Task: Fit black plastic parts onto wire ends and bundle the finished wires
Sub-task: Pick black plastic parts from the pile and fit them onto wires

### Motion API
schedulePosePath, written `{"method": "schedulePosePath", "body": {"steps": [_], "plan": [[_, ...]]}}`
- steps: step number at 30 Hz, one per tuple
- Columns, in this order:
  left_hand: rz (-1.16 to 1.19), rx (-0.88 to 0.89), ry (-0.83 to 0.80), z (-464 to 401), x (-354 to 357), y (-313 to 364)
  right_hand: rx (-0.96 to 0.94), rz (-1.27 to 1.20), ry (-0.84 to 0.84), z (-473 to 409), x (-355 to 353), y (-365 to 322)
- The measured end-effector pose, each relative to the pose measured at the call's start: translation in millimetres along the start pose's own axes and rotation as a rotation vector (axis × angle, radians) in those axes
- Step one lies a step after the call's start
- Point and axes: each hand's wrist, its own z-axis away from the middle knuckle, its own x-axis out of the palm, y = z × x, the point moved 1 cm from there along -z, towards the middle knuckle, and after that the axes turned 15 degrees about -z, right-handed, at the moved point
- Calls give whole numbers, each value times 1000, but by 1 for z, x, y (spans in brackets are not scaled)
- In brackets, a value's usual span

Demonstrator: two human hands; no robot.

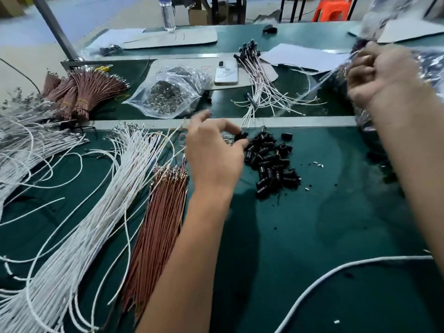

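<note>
A pile of black plastic parts (271, 162) lies in the middle of the green mat. My left hand (213, 152) hovers at the pile's left edge and pinches one black part (241, 137) between thumb and fingers. My right hand (382, 75) is raised at the far right, blurred, its fingers curled on a clear plastic bag of dark parts (336, 75). Loose white wires (96, 188) and a row of brown wires (161, 217) lie left of my left arm. Finished white wires with black ends (254, 68) lie beyond the metal rail.
Tied brown wire bundles (81, 92) sit at the back left. A clear bag of metal terminals (168, 92) and a white phone (226, 72) lie behind the rail (300, 121). A water bottle (167, 13) stands at the back. A thick white cable (336, 270) curves near the front right.
</note>
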Motion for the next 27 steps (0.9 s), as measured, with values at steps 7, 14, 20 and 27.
{"method": "schedulePosePath", "body": {"steps": [7,14,20,27], "plan": [[27,173,-266,8,36,-1,188,130,86,10,-15,38],[525,44,-609,16,38,0,176,240,141,10,-21,69],[811,-107,-879,19,32,-7,110,297,171,20,-22,89],[1190,-389,-674,14,39,1,107,685,-58,75,-33,104]]}}
